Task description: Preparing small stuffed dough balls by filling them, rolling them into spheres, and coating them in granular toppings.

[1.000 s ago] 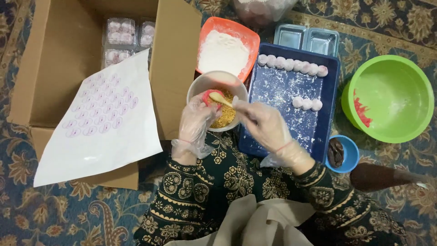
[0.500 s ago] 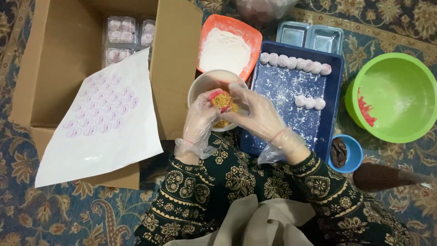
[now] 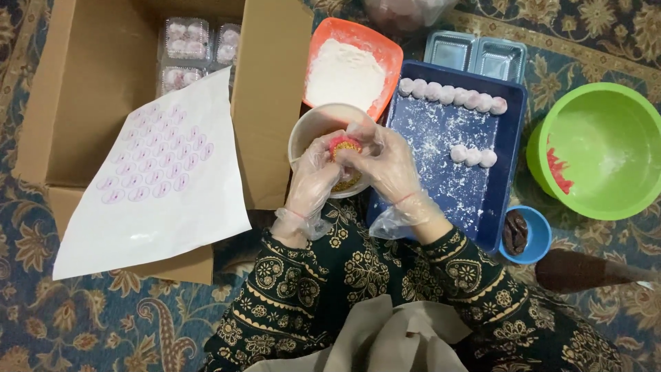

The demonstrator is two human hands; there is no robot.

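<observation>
Lifting slightly since earlier, a pink crumb-filled dough piece (image 3: 343,147) is being pinched between left hand (image 3: 313,180) and right hand (image 3: 391,164) over the round white bowl (image 3: 310,127), beside the blue tray (image 3: 441,148).

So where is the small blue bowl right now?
In the head view, the small blue bowl sits right of the person's arms, at the blue tray's near right corner, below the green bowl.
</observation>
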